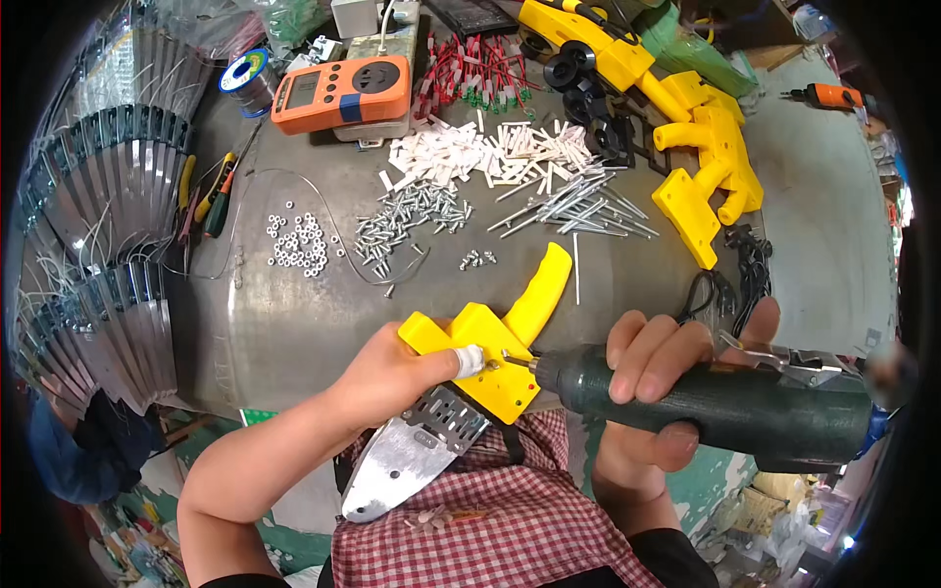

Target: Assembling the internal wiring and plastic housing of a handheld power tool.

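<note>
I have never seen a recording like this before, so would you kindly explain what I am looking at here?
There is no machine here: a camera worn on a person's head looks down at their own two hands, and its fisheye lens bends the edges. The left hand steadies a yellow plastic housing with a metal plate attached, one fingertip wrapped in white. The right hand grips a dark green electric screwdriver, its bit at the housing. On the grey worktable lie a pile of screws, small nuts, white plastic pieces, more yellow housings and an orange meter.
</note>
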{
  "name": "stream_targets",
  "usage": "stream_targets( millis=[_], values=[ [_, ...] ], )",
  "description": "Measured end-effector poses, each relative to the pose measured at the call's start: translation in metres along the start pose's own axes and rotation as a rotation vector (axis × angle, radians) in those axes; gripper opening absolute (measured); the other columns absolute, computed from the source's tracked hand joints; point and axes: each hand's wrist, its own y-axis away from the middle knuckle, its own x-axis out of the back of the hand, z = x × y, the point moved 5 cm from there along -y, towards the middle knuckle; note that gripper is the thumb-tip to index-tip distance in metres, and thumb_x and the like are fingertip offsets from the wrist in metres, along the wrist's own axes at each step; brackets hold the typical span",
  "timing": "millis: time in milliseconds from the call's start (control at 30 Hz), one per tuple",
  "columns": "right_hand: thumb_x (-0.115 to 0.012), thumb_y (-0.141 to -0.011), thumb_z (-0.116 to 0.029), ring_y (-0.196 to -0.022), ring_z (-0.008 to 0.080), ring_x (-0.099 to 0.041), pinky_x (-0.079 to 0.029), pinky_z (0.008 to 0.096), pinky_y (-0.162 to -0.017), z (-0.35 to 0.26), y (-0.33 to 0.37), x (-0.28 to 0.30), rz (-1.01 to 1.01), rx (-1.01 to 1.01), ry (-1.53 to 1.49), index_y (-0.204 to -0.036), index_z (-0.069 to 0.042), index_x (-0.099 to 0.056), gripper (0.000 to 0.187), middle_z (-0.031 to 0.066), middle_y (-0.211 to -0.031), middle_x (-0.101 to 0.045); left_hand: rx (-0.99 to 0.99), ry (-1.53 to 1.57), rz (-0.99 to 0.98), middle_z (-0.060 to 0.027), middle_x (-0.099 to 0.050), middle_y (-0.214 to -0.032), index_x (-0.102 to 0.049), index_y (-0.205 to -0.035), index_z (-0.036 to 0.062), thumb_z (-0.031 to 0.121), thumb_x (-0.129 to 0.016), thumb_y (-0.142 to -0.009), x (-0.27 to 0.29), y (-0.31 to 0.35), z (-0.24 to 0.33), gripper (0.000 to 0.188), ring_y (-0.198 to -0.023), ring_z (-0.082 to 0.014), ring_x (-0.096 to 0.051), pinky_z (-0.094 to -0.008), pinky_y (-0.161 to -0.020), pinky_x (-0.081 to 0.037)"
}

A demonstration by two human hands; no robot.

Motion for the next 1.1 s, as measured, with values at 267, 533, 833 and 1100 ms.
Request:
stream_targets(
  millis=[267,533,833,1100],
  values=[
    [-0.069,-0.083,-0.04,-0.061,0.0095,-0.049,-0.037,0.0276,-0.062,0.002,-0.008,0.001,-0.041,0.059,0.054,-0.146,-0.016,-0.018,0.084,-0.0016,-0.076,-0.051,0.023,-0.024,0.015,-0.0066,-0.067,-0.1,-0.062,-0.11,-0.0007,0.021,-0.068,-0.084,0.0,0.001,0.003,0.035,-0.091,-0.0126,-0.061,-0.0286,-0.083,-0.046],
    [-0.059,-0.088,-0.034,-0.07,0.0103,-0.045,-0.036,0.0301,-0.071,0.014,-0.018,0.024,0.115,-0.08,-0.133,-0.147,-0.012,-0.021,0.073,-0.0007,-0.08,-0.047,-0.045,-0.028,-0.019,-0.0058,-0.066,-0.099,-0.061,-0.111,-0.0013,0.022,-0.068,-0.084,0.002,0.005,-0.002,0.036,-0.09,-0.0117,-0.06,-0.0278,-0.083,-0.046],
    [-0.061,-0.086,-0.036,-0.066,0.0093,-0.045,-0.037,0.0288,-0.068,0.009,-0.017,0.011,0.101,-0.078,-0.177,-0.145,-0.012,-0.025,0.073,-0.0019,-0.077,-0.047,0.031,0.171,-0.087,-0.0066,-0.066,-0.101,-0.061,-0.112,-0.0012,0.019,-0.068,-0.082,0.004,-0.002,-0.002,0.037,-0.091,-0.0133,-0.06,-0.0285,-0.084,-0.046],
    [-0.067,-0.083,-0.042,-0.063,0.0128,-0.052,-0.041,0.0321,-0.067,0.024,-0.014,0.008,0.093,-0.123,-0.173,-0.148,-0.017,-0.015,0.087,-0.0004,-0.078,-0.052,0.073,0.322,-0.125,-0.0079,-0.066,-0.102,-0.058,-0.117,-0.0023,0.019,-0.068,-0.081,0.0,0.003,0.001,0.043,-0.09,-0.0155,-0.062,-0.0294,-0.081,-0.049]
  ],
)
